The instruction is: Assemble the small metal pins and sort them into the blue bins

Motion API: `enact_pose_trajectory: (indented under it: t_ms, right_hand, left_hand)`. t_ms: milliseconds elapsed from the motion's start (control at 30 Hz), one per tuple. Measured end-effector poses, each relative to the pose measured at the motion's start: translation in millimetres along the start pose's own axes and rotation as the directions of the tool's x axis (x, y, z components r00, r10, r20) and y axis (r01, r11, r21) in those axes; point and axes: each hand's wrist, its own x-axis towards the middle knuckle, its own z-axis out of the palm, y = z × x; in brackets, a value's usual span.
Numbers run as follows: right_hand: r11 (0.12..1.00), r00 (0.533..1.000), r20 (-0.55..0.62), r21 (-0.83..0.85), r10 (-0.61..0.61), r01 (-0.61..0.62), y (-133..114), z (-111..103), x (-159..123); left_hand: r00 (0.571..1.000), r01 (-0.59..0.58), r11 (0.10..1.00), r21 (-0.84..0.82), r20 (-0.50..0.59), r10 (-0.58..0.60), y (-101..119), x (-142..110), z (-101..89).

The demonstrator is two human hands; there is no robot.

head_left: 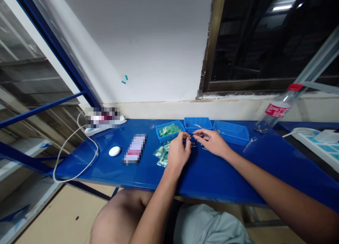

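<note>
Left hand, right hand together, pinching tiny metal bits; I see 3 blue bins just past, table edge near, room to R.

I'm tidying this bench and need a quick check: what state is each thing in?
left hand, fingers pinched, whatever they hold too small to tell
right hand, fingers reaching toward the left hand
left bin, full of green packets
middle bin, a few metal bits inside
right bin, metal bits in one corner
loose green packets, heaped on the table
plastic bottle, red cap on, no liquid visible
</note>
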Motion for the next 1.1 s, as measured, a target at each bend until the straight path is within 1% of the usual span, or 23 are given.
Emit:
enact_pose_trajectory:
  t_ms: [100,267,433,667,933,1033,1100]
  right_hand:
    - [0.997,1.000,0.018,0.076,-0.003,0.002,-4,5,-4]
    - [0.989,1.000,0.003,0.145,-0.023,0.022,-5,12,-7]
    - [0.978,0.999,-0.013,0.207,0.035,-0.031,-5,13,-7]
    - [0.932,0.994,0.015,0.345,0.110,-0.108,-8,12,-5]
    - [0.906,0.992,0.008,0.407,0.128,-0.120,-6,11,-4]
    - [0.903,0.992,0.008,0.413,0.128,-0.120,-5,12,-4]
    - [0.900,0.992,0.013,0.419,0.128,-0.122,-5,12,-4]
  left_hand:
    - [1.000,-0.007,0.999,-0.054,0.001,0.007,2,1,-1.0]
    - [1.000,0.017,0.988,-0.150,0.004,-0.017,2,2,-0.4]
    - [1.000,0.015,0.985,-0.174,0.003,-0.015,0,3,1.2]
    - [0.999,0.028,0.971,-0.238,-0.012,-0.032,-1,5,1.9]
    - [0.998,0.049,0.939,-0.340,-0.026,-0.062,-5,5,5.2]
    - [0.996,0.075,0.911,-0.406,-0.014,-0.088,-5,5,5.5]
    - [0.995,0.092,0.902,-0.422,-0.002,-0.102,-5,5,5.1]
